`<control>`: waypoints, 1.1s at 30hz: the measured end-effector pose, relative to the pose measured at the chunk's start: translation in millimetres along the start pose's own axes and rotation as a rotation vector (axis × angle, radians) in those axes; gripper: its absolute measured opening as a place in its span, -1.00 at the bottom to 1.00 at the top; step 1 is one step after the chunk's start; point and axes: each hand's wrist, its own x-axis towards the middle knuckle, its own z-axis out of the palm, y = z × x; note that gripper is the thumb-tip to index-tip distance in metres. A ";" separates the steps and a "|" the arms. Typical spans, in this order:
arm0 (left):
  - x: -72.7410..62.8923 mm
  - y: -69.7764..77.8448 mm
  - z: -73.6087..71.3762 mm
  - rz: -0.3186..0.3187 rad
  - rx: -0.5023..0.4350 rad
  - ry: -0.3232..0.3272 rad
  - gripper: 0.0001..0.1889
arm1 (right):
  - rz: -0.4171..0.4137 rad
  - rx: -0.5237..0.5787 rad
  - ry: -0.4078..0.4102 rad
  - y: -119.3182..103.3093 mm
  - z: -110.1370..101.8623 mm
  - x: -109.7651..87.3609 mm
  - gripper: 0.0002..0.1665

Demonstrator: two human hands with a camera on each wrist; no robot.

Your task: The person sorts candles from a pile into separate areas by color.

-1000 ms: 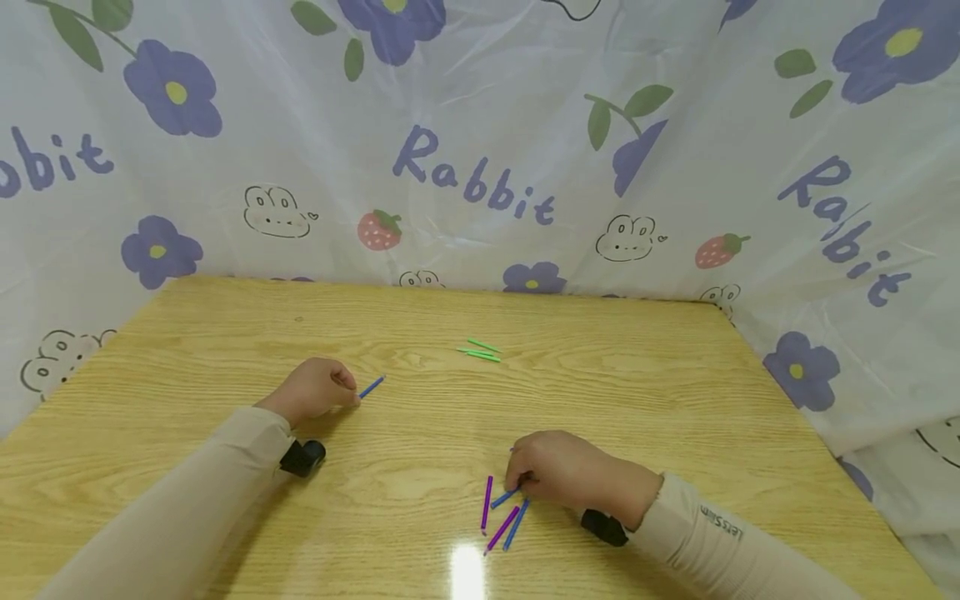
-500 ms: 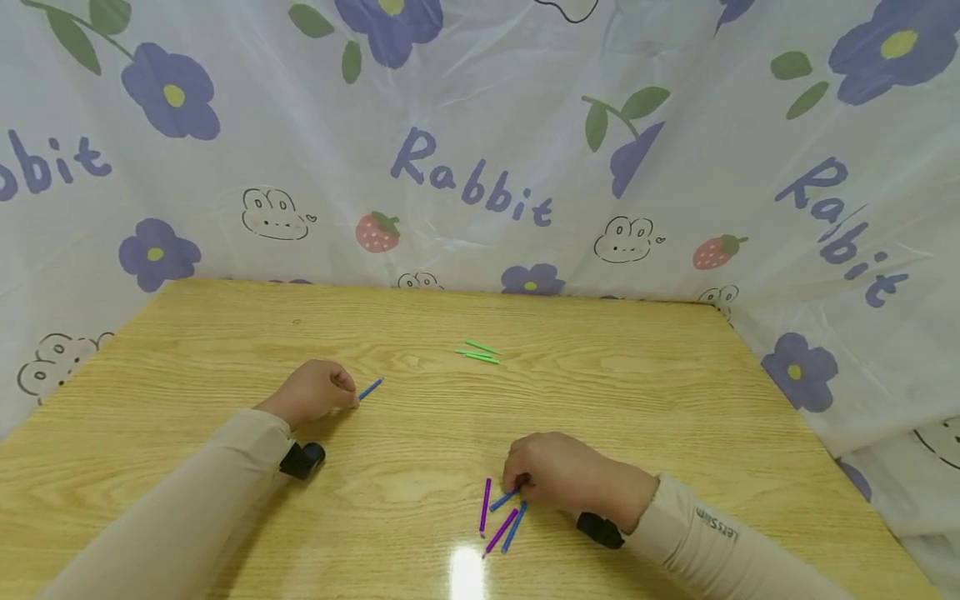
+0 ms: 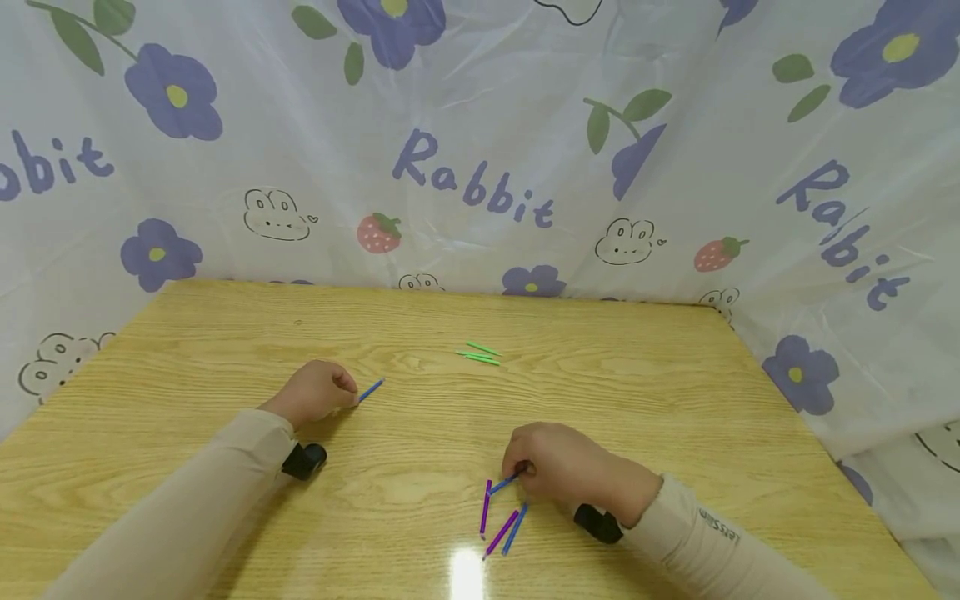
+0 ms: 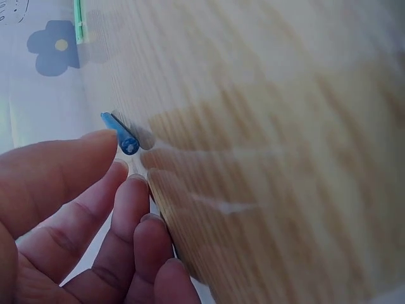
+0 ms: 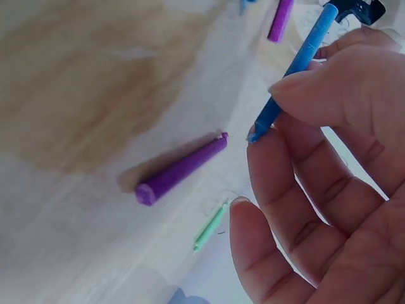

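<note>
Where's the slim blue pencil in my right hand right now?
In the head view, just right of centre in the lower part, the slim blue pencil is pinched by your right hand, its free end appearing over the left slim purple pencil.

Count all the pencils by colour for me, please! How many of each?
Green pencils: 3
Blue pencils: 3
Purple pencils: 3 (one pencil shows only in the right wrist view)
Total in view: 9
</note>
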 end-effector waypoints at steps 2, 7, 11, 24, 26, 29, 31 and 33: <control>0.2 0.0 -0.2 0.004 0.008 0.002 -0.88 | 0.000 0.004 0.010 0.1 -1.1 1.4 -0.70; 0.8 -0.3 0.1 0.010 0.014 0.009 -0.88 | 0.002 0.018 0.033 1.2 -2.6 4.6 -0.71; 1.1 -0.4 0.3 0.016 0.020 0.013 -0.89 | 0.017 0.035 0.043 2.5 -4.5 7.9 -0.74; 1.7 1.1 0.3 0.028 0.047 0.012 -0.91 | 0.041 0.064 0.056 3.9 -9.8 22.8 -0.83; 2.2 0.9 0.6 0.031 0.053 0.012 -0.91 | 0.050 0.071 0.057 4.3 -10.3 25.1 -0.83; 2.5 0.5 0.9 0.034 0.053 0.012 -0.90 | 0.068 0.079 0.063 3.9 -11.4 28.7 -0.83; 2.7 0.3 1.1 0.031 0.051 0.011 -0.90 | 0.084 0.079 0.069 2.7 -12.7 31.4 -0.81; 2.7 0.5 1.4 0.028 0.049 0.012 -0.90 | 0.106 0.084 0.071 1.6 -13.8 34.4 -0.80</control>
